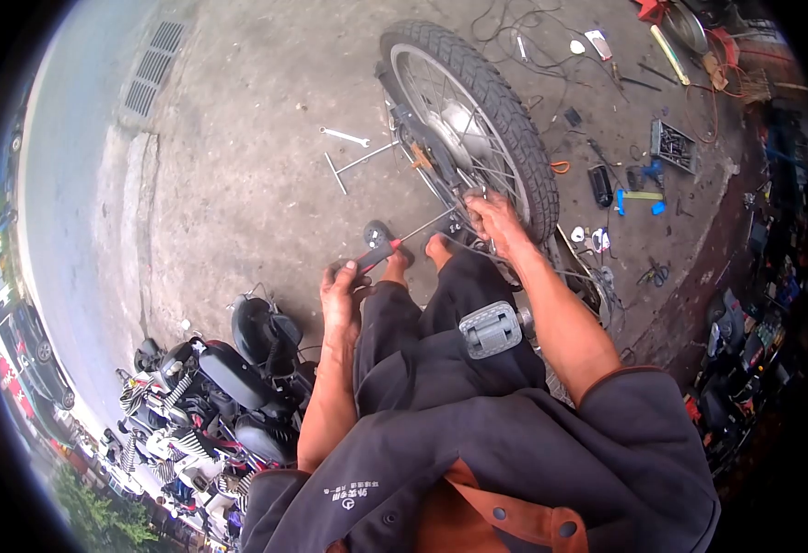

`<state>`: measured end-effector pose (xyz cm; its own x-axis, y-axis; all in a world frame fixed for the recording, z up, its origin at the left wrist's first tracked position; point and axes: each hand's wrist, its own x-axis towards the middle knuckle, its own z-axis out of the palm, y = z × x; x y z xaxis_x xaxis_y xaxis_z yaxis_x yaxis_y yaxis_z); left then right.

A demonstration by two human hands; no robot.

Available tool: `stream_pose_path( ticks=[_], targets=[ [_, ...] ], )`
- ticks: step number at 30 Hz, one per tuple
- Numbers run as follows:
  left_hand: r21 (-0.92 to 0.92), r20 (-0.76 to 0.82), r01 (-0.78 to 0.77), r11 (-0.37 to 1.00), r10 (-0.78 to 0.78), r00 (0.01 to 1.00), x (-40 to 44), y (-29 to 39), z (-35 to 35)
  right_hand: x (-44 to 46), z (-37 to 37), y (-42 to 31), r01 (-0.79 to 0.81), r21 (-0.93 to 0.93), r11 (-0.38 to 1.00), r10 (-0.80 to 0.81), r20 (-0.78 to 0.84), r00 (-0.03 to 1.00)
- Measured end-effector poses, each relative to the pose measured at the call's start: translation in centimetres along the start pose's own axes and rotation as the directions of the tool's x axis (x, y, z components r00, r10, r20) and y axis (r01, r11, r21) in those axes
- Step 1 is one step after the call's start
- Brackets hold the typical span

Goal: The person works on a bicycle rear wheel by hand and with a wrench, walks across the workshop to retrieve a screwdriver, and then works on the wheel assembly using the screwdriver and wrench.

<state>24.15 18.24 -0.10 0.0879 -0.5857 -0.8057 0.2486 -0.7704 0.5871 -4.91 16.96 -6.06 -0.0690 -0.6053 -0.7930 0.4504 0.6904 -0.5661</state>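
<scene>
My left hand (339,293) is wrapped round the black and red handle of a screwdriver (382,255). The screwdriver's thin shaft slants up to the right, its tip by the dark frame near the wheel. My right hand (494,221) is closed beside the spokes of a spoked wheel (526,152) with a knobbly tyre; what its fingers grip is hidden. A silver hub (459,129) sits in the middle of the wheel. A grey pedal (491,330) juts out over my lap.
Left of the wheel, a spanner (344,137) and a T-handle wrench (367,166) lie on the concrete. To the right are a grey tray (673,147) of small parts, loose tools and cables. Parked scooters (238,373) stand at lower left.
</scene>
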Motion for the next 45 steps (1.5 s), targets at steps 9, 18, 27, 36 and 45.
stream_pose_path(
  ticks=[9, 18, 27, 36, 45],
  targets=[
    [-0.013, 0.020, 0.001, 1.000, -0.001, 1.000, 0.1, -0.2, -0.2, -0.8, 0.5, 0.0, 0.012, -0.078, 0.997, -0.015, -0.047, 0.999],
    [0.004, 0.017, -0.005, 1.000, 0.005, 1.000, -0.1, 0.0, 0.0, -0.6, 0.2, 0.6, 0.013, -0.019, 1.000, -0.014, -0.063, 0.998],
    [0.000, 0.013, 0.000, 1.000, 0.000, 1.000, -0.5, -0.2, 0.2, 0.0, 0.2, 0.8, -0.025, -0.063, 0.998, 0.017, -0.117, 0.993],
    [-0.010, 0.030, 0.007, 1.000, -0.006, 1.000, -0.4, 0.2, 0.2, -0.3, 0.5, 0.4, -0.016, -0.061, 0.998, 0.010, -0.105, 0.994],
    [-0.005, 0.021, 0.014, 1.000, -0.013, 1.000, -0.4, 0.1, 0.1, 0.0, 0.7, 0.6, -0.046, -0.041, 0.998, 0.040, -0.137, 0.990]
  ],
)
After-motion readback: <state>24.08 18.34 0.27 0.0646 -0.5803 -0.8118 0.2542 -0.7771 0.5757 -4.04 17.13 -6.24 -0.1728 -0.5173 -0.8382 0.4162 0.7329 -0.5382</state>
